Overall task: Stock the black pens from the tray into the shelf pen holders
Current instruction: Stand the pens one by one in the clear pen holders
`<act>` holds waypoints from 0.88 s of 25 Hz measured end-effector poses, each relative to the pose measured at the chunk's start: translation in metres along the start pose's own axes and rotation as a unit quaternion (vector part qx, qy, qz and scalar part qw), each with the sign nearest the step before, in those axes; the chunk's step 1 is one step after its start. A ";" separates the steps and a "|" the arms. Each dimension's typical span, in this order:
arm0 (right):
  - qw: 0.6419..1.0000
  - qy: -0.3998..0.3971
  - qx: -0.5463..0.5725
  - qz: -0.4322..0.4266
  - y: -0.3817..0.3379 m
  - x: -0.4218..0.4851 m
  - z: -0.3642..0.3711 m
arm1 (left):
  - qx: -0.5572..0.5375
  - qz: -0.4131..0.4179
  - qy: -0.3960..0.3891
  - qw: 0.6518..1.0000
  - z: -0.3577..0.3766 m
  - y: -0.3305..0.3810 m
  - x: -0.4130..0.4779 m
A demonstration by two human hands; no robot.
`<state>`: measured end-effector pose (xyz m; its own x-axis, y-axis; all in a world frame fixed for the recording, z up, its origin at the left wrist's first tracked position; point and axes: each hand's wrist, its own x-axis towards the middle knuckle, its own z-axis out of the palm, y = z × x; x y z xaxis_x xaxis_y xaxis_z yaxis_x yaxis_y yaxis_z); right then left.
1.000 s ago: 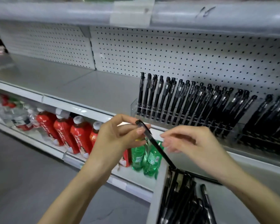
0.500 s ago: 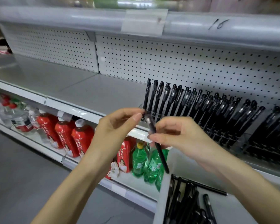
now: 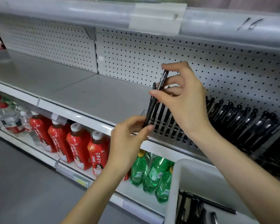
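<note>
The lower tip of the black pen (image 3: pixel 152 109) is hidden behind the left hand (image 3: pixel 128 138), whose thumb and fingers pinch that end at the left corner of the clear pen holder (image 3: pixel 162 128). Whether the tip sits in a slot cannot be told. The right hand (image 3: pixel 184 101) pinches the pen's upper half between thumb and forefinger and covers the tops of several shelved pens (image 3: pixel 242 120). The white tray (image 3: pixel 176 178) is cut off by the frame, with more pens (image 3: pixel 189 209) inside. A handwritten "16" (image 3: pixel 250 24) marks the upper shelf edge; print on the red bottles (image 3: pixel 78 146) and green bottles (image 3: pixel 152 173) is too blurred to read.
</note>
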<state>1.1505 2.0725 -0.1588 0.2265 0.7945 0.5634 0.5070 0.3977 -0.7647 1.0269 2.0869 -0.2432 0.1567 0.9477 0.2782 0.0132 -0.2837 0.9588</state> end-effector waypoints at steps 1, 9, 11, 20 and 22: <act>1.000 -0.004 0.000 0.001 0.003 0.003 0.000 | -0.002 0.004 0.010 1.000 0.000 -0.003 0.005; 0.999 0.030 0.012 -0.016 0.015 0.021 -0.007 | 0.124 0.049 0.072 0.988 -0.007 -0.039 0.011; 0.998 0.049 0.001 -0.027 0.018 0.023 -0.006 | 0.168 0.062 0.067 0.982 -0.008 -0.047 0.008; 0.998 0.039 -0.043 -0.035 0.023 0.025 0.003 | 0.209 0.077 -0.024 0.975 -0.010 -0.055 0.007; 0.997 0.033 -0.061 -0.030 0.027 0.023 0.007 | 0.204 0.069 -0.034 0.976 -0.009 -0.057 0.005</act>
<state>1.1639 2.1048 -0.1690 0.2448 0.7378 0.6291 0.6176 0.3815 -0.6877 1.0177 2.1088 -0.2961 0.2501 0.8885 0.3847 0.3772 -0.4553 0.8065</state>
